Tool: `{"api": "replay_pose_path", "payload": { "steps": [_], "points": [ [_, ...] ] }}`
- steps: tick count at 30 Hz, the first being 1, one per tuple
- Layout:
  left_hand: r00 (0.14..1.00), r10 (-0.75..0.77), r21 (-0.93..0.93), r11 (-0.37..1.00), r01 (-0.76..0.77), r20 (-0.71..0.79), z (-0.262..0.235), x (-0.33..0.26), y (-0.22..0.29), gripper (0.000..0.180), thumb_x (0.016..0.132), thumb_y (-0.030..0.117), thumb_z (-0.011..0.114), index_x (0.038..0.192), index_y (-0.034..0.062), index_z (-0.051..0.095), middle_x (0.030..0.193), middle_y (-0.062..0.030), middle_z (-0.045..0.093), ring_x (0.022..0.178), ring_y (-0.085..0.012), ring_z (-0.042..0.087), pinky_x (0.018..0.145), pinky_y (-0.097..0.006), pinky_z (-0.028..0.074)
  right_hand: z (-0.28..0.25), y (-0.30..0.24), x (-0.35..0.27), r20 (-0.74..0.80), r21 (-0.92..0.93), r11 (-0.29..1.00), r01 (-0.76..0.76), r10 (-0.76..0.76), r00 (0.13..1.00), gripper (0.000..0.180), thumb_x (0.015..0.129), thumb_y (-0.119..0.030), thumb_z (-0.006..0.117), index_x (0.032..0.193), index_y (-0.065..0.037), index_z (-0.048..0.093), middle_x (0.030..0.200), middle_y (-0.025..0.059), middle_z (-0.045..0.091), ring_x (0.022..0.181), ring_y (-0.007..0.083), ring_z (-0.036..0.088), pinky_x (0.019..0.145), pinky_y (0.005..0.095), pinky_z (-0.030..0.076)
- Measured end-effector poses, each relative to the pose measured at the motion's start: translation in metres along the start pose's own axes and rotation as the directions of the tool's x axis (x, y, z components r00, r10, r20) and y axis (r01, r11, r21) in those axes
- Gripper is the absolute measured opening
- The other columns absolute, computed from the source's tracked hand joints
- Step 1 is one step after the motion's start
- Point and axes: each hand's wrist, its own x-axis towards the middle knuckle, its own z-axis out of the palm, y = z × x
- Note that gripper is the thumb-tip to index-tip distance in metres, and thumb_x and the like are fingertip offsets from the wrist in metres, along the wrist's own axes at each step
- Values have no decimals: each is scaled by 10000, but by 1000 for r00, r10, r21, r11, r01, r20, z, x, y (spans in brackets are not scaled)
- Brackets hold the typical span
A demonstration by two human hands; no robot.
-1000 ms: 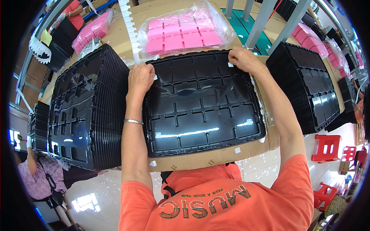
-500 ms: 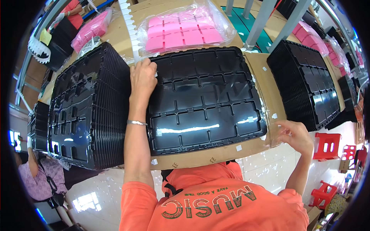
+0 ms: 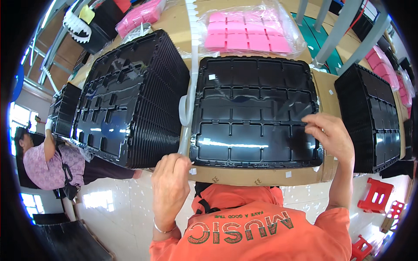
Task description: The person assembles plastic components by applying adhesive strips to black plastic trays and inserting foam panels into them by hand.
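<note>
A black plastic tray [image 3: 261,115] with shallow rectangular compartments lies in front of me. A small white label [image 3: 212,77] sits near its far left corner. My left hand [image 3: 171,185] is closed at the tray's near left corner, its fingers pinched on the lower end of a long white strip [image 3: 194,48]. That strip runs from the far side down the tray's left edge, with a loop [image 3: 184,111] midway. Over the tray's right side hovers my right hand [image 3: 331,135], fingers bent and a little apart, with nothing visible in them.
Tall stacks of black trays stand at left [image 3: 159,100] and right [image 3: 370,117]. Beyond the tray lie pink sheets [image 3: 248,32] in clear plastic. Grey metal posts [image 3: 337,37] rise at the far right. A person [image 3: 56,161] is at far left; red stools [image 3: 376,195] stand right.
My left hand has come from the tray's far left corner to its near left corner, pulling the strip along. My right hand has moved in over the tray. The view has shifted left.
</note>
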Motion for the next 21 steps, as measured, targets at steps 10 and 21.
{"api": "replay_pose_path", "payload": {
  "steps": [10,21],
  "points": [
    [966,-168,19,986,168,196,5,-64,-22,212,725,-48,619,925,16,648,901,-117,647,794,-292,626,690,-398,510,63,-29,133,17,-326,742,586,-615,788,65,721,-13,623,781,-9,597,772,111,530,733,292,560,664,406,483],
    [978,-23,-364,930,-56,-208,48,-31,-26,269,697,-80,689,949,6,649,899,-112,647,787,-285,623,674,-369,512,130,-39,248,404,-346,566,749,-630,663,86,734,-5,590,738,-11,675,837,100,588,870,281,604,782,386,513]
  ]
}}
